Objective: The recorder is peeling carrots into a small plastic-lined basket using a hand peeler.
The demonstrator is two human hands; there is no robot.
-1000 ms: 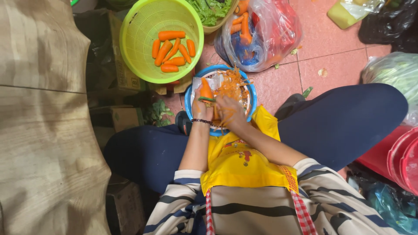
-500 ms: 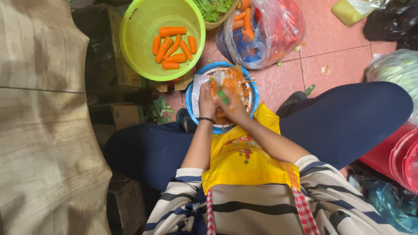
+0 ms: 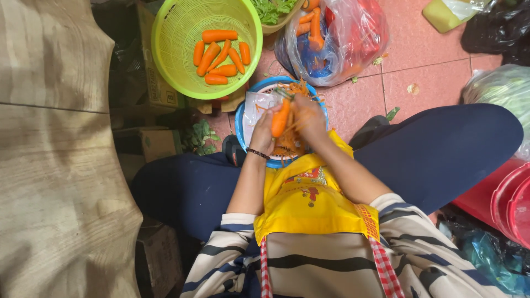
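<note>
My left hand (image 3: 266, 131) grips an orange carrot (image 3: 280, 118) over a blue basket (image 3: 240, 123) that holds carrot peelings and a clear plastic sheet. My right hand (image 3: 307, 115) is closed on a peeler with a green handle (image 3: 283, 94), set against the carrot's top end. A thin strip of peel hangs by the right hand. The basket sits on the floor between my knees, just past my yellow apron (image 3: 309, 201).
A lime-green basket (image 3: 176, 33) holds several peeled carrots (image 3: 220, 55) at upper left. A clear plastic bag (image 3: 337, 41) with carrots lies to the right of it. A wooden surface (image 3: 55, 165) fills the left. Red tubs (image 3: 505, 201) stand at right, on the pink tiled floor (image 3: 419, 77).
The carrot has turned more upright in my left hand. My right hand has shifted along it with the peeler, and more peel lies in the blue basket.
</note>
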